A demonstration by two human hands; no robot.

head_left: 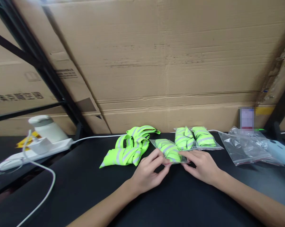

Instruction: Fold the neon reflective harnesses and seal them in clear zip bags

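A clear plastic bag with a folded neon-yellow reflective strap [169,149] inside lies on the black table between my two hands. My left hand [150,171] pinches the near left edge of this bag between thumb and fingers. On its right side my right hand [200,165] grips the bag's near right corner, fingertips pressed together. Just behind stand two more bagged straps, one in the middle [183,138] and one farther right [204,137]. Left of the bag, a loose heap of the same neon straps [130,148] lies unbagged.
Empty clear bags [246,146] lie at the right beside a light blue object [281,153]. A white power strip [35,153] with a plugged charger, a white cable [53,179] and a white bottle [47,129] are at the left. Cardboard [170,69] walls off the back.
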